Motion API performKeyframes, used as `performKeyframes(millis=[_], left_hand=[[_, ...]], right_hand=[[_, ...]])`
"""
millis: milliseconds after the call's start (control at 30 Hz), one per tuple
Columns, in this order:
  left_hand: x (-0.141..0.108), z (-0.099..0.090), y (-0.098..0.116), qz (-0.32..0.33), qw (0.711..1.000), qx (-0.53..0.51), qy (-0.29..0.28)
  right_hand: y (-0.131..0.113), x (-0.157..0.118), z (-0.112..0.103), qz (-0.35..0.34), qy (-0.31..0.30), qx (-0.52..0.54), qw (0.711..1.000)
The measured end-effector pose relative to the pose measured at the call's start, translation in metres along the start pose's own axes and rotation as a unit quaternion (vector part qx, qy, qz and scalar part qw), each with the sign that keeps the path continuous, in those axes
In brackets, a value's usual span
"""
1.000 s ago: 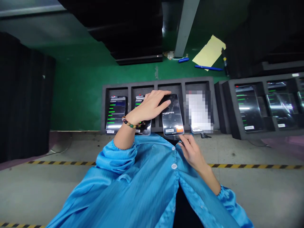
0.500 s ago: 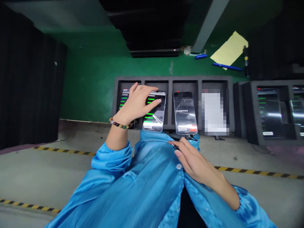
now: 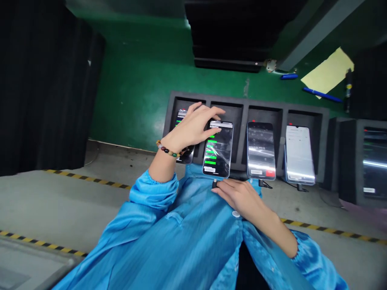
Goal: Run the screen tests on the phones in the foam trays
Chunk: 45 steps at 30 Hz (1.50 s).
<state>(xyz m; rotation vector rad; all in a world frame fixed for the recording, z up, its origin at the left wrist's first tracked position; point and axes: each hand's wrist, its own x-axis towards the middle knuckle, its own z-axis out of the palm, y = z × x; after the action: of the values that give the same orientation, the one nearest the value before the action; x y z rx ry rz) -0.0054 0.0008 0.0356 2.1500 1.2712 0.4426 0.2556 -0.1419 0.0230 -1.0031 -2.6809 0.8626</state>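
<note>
My left hand (image 3: 195, 125) reaches over a phone (image 3: 218, 151) whose dark screen shows green bars. Its fingers are spread: the thumb lies over the upper screen and the forefinger reaches past the top edge. Below that phone, my right hand (image 3: 242, 197) pinches a small black USB plug (image 3: 214, 183), its metal tip close to the bottom edge; whether it touches the port I cannot tell. Another phone (image 3: 187, 156), partly hidden by my left hand, sits in the leftmost compartment of a black foam tray (image 3: 244, 117).
Right of my hands are a dark-screened phone (image 3: 261, 151) and a white-screened phone (image 3: 300, 155), both with plugs at their lower ends. A second tray with a phone (image 3: 375, 161) stands further right. Yellow paper (image 3: 329, 70), a blue pen (image 3: 322, 95) and a blue cap (image 3: 289, 76) lie behind on the green table.
The view has shifted, so the tray appears further right. My right hand has brought the plug up to the phone's bottom edge. My left hand stays over the same phone.
</note>
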Motion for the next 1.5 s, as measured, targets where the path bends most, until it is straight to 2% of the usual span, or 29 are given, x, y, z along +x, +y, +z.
performKeyframes(millis=[267,467,600,700,867,1300,1500], left_hand=[[-0.005,0.003,-0.004,0.011,1.0,-0.012,0.006],[-0.005,0.001,-0.002,0.008,1.0,-0.013,0.006],[-0.008,-0.006,0.002,-0.008,0.999,-0.034,-0.015],[-0.01,-0.009,0.003,-0.021,0.998,-0.046,-0.034],[-0.013,-0.008,-0.003,-0.006,0.998,-0.039,-0.056],[-0.012,-0.006,0.0,-0.019,0.998,-0.043,-0.042],[-0.012,-0.005,-0.003,-0.019,0.998,-0.038,-0.045]], right_hand=[[-0.003,0.005,-0.004,-0.025,0.048,0.011,0.998],[-0.007,0.003,-0.005,-0.007,0.018,0.042,0.999],[-0.006,0.0,-0.005,-0.002,0.026,0.051,0.998],[-0.003,0.0,-0.006,-0.008,0.038,0.041,0.998],[-0.003,0.002,-0.011,-0.011,0.061,0.016,0.998],[-0.003,0.007,-0.008,0.0,0.045,-0.029,0.999],[-0.006,0.006,-0.01,-0.002,0.06,-0.045,0.997]])
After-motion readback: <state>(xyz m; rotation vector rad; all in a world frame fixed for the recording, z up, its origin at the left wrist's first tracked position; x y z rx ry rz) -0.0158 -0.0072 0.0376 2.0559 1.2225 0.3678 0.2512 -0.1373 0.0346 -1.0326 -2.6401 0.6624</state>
